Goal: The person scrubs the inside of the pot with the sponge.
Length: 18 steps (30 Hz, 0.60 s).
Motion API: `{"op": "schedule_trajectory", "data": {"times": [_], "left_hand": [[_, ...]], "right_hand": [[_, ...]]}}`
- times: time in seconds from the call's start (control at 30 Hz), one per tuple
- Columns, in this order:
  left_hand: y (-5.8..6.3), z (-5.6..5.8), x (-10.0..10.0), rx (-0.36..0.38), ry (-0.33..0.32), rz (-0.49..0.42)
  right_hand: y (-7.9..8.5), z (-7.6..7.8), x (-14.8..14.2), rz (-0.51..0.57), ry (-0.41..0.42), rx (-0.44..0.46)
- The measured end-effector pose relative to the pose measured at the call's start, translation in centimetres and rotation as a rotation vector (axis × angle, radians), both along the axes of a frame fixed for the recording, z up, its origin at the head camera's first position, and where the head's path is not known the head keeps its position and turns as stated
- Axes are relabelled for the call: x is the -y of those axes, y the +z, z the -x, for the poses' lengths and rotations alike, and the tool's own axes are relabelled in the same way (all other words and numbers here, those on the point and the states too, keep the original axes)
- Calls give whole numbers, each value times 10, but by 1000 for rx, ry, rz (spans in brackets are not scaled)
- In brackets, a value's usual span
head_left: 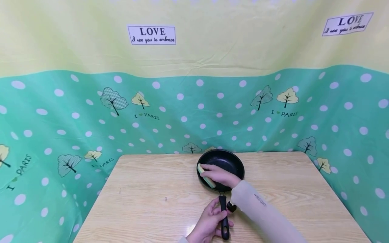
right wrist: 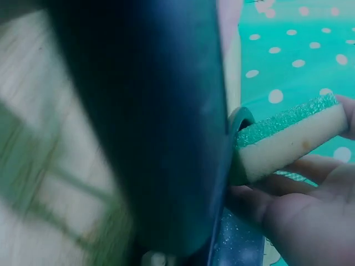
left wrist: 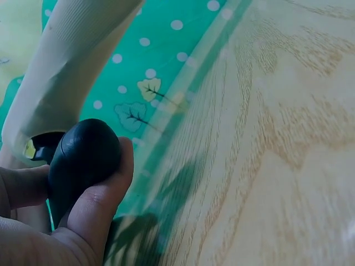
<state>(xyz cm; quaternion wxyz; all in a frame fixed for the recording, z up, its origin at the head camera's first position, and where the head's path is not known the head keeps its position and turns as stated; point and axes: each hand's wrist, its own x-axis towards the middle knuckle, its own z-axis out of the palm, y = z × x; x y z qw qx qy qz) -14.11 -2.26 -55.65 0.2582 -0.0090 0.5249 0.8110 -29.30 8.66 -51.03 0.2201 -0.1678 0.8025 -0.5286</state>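
By the right grip (head_left: 221,175), a rectangular two-layer green-and-cream sponge (head_left: 206,177) is pinched at the left side of a round black frying pan (head_left: 226,161). By the left grip (head_left: 209,221), the pan's long black handle (head_left: 223,203) (rounded at its near end) is held. A pale wood-grained surface (head_left: 146,199) is bordered at the far side by green-and-yellow printed cloth (head_left: 170,111).

Pan (head_left: 227,162) over desk's (head_left: 152,195) 12 o'clock side, handle (head_left: 223,203) toward 6 o'clock in left hand (head_left: 208,219). Sponge (head_left: 208,181) in right hand (head_left: 219,175), at pan's 8 o'clock. Curtain (head_left: 188,108) behind desk, 12 o'clock.
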Motion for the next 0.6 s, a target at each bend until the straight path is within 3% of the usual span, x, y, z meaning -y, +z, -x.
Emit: {"op": "schedule_trajectory", "data": {"times": [0.33,0.6], "left_hand": [[0,1,3,-1,21,20],[-1,0,2,3,-1,25]], "right_hand": [[5,9,14,15,-45,29],[5,16,17,51,-104,108]]}}
